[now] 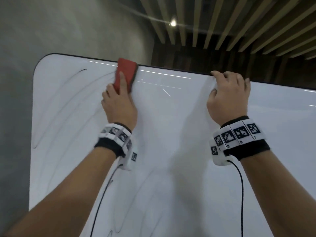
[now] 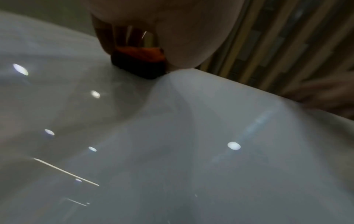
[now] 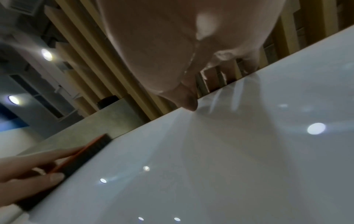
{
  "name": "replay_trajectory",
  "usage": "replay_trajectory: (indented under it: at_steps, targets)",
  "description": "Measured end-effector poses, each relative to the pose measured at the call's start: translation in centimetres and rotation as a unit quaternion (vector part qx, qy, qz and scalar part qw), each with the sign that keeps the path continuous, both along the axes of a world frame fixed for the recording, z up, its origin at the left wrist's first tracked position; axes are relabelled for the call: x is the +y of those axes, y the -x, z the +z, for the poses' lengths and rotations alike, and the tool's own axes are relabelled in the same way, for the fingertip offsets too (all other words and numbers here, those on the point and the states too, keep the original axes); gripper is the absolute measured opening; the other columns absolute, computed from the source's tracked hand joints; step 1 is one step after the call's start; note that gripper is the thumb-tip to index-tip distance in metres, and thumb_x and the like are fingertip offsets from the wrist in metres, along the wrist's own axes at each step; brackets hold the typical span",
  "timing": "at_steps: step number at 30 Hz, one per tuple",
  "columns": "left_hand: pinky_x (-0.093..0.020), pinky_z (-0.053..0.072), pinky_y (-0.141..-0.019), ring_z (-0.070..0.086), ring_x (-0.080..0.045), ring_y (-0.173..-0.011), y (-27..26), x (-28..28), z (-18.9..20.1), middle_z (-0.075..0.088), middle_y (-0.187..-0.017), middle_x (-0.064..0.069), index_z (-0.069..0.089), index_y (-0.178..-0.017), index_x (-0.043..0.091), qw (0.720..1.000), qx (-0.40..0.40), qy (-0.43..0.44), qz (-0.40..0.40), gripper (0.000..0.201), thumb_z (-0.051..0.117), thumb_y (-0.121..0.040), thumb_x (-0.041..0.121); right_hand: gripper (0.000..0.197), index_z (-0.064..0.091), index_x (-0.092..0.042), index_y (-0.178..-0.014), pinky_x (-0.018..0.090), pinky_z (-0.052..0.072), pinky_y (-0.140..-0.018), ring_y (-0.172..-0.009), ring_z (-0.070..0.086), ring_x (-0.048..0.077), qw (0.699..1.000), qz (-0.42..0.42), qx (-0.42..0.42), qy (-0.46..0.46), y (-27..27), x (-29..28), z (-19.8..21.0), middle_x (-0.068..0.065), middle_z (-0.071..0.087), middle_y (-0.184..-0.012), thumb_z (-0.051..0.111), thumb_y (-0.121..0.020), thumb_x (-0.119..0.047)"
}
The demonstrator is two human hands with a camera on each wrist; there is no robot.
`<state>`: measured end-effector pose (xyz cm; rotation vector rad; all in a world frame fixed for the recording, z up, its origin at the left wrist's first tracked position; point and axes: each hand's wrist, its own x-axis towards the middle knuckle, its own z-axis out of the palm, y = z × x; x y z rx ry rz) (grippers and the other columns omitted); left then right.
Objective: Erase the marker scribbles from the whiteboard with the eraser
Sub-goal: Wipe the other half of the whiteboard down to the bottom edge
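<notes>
Whiteboard: we see one glossy white whiteboard with rounded corners and a thin dark rim; it fills most of the head view and its top edge runs from 10 o'clock toward 3 o'clock.

Eraser: we count one rectangular eraser with a red back and a dark felt pad. It lies flat on the board at 11 o'clock, and its upper end reaches the top rim. In the left wrist view the eraser shows under the palm, with the felt touching the surface.

Left hand: our left hand holds the eraser. One finger lies straight along the red back, and the others wrap the sides; the thumb tip presses the dark edge in the right wrist view.

Right hand: our right hand is at 1 o'clock, well apart from the eraser. Its fingers are curled over the top rim of the board and grip it; the thumb tip touches the white face.

Scribbles: thin dark curved marker scribbles lie at 9 o'clock, left of the eraser, and we count about three long arcs there. More faint loops lie at 6 o'clock; their number we cannot tell.

Wristbands: two black wristbands with white square-patterned blocks, one on the left wrist and one on the right wrist; one black cable hangs from each.

Ceiling: many wooden slats at 1 o'clock, and one round lamp at 12 o'clock.
</notes>
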<state>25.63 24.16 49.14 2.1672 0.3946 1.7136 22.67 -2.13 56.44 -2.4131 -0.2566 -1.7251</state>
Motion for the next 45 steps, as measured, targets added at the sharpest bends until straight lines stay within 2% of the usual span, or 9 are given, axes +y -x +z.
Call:
replay_trajectory:
  at_steps: [5,11,17,23,30,33,37,42,45]
  targets:
    - [-0.048,0.047,-0.090,0.051,-0.040,-0.110,0.4,-2.1,-5.2,0.051,-0.133,-0.025,0.036,-0.155,0.023,0.953,-0.042,-0.295,-0.058,0.069,0.063,-0.092,0.016,0.061,0.044,-0.022,-0.149,0.056,0.016,-0.125,-0.143,0.036,0.036,0.993,0.028,0.021,0.108,-0.1,5.0,0.3,0.013,0.048,-0.148,0.058,-0.090,-0.020]
    - [-0.055,0.041,-0.096,0.049,-0.045,-0.114,-1.3,9.5,-1.3,0.044,-0.130,-0.029,0.017,-0.161,0.022,0.990,0.023,0.138,0.022,0.069,0.048,-0.100,0.023,0.074,0.024,-0.019,-0.159,0.056,0.009,-0.126,-0.150,0.027,0.032,0.986,0.001,0.050,0.158,-1.1,8.0,0.4,0.009,0.035,-0.159,0.055,-0.095,-0.036]
    - [-0.050,0.046,-0.092,0.054,-0.043,-0.114,0.2,4.9,-6.8,0.050,-0.133,-0.025,0.034,-0.156,0.023,0.972,-0.017,-0.226,-0.064,0.066,0.060,-0.096,0.017,0.077,0.034,-0.015,-0.155,0.061,0.010,-0.124,-0.142,0.035,0.037,0.993,0.006,0.029,0.115,-1.7,9.0,-0.2,0.012,0.043,-0.150,0.061,-0.088,-0.042]
    - [-0.054,0.043,-0.096,0.049,-0.043,-0.116,-0.9,12.2,0.2,0.043,-0.134,-0.024,0.016,-0.161,0.025,0.995,0.034,0.098,0.005,0.069,0.049,-0.100,0.024,0.077,0.034,-0.016,-0.154,0.059,0.005,-0.125,-0.144,0.032,0.037,0.995,0.015,0.038,0.093,-1.4,9.4,-0.2,0.012,0.042,-0.151,0.062,-0.088,-0.042]
    - [-0.049,0.045,-0.093,0.050,-0.040,-0.116,-0.7,7.4,-1.9,0.046,-0.139,-0.022,0.028,-0.158,0.028,0.980,-0.019,-0.185,-0.072,0.063,0.051,-0.099,0.024,0.075,0.034,-0.021,-0.153,0.057,0.010,-0.125,-0.143,0.034,0.032,0.987,0.030,0.052,0.147,-1.7,14.0,0.6,0.011,0.043,-0.150,0.063,-0.086,-0.035]
    - [-0.053,0.045,-0.091,0.052,-0.045,-0.111,-1.6,13.5,-0.3,0.046,-0.132,-0.028,0.020,-0.160,0.024,0.999,0.009,0.041,-0.016,0.068,0.050,-0.099,0.023,0.076,0.030,-0.022,-0.155,0.056,0.009,-0.125,-0.144,0.032,0.033,0.984,0.029,0.050,0.168,-1.8,14.9,0.5,0.010,0.039,-0.153,0.063,-0.089,-0.039]
    - [-0.057,0.033,-0.110,0.038,-0.046,-0.135,-1.0,18.7,-1.5,0.032,-0.150,-0.025,0.009,-0.161,0.032,0.913,0.092,0.398,-0.009,0.066,0.042,-0.104,0.027,0.078,0.027,-0.023,-0.157,0.055,0.007,-0.126,-0.145,0.030,0.033,0.983,0.028,0.049,0.175,-1.8,14.5,0.3,0.010,0.036,-0.154,0.062,-0.090,-0.042]
    - [-0.052,0.045,-0.089,0.051,-0.044,-0.111,-1.0,12.8,-5.2,0.046,-0.133,-0.026,0.024,-0.160,0.023,0.998,0.012,0.051,-0.038,0.068,0.051,-0.098,0.020,0.080,0.029,-0.023,-0.155,0.058,0.008,-0.126,-0.145,0.030,0.037,0.988,0.021,0.042,0.150,-2.1,15.4,0.0,0.013,0.038,-0.154,0.064,-0.087,-0.046]
    - [-0.047,0.046,-0.091,0.051,-0.039,-0.114,-0.7,12.8,-6.7,0.048,-0.136,-0.021,0.032,-0.157,0.026,0.986,-0.008,-0.145,-0.077,0.062,0.051,-0.098,0.024,0.080,0.032,-0.020,-0.153,0.059,0.007,-0.126,-0.146,0.029,0.041,0.992,0.022,0.039,0.115,-2.1,16.6,-0.4,0.017,0.038,-0.154,0.065,-0.085,-0.046]
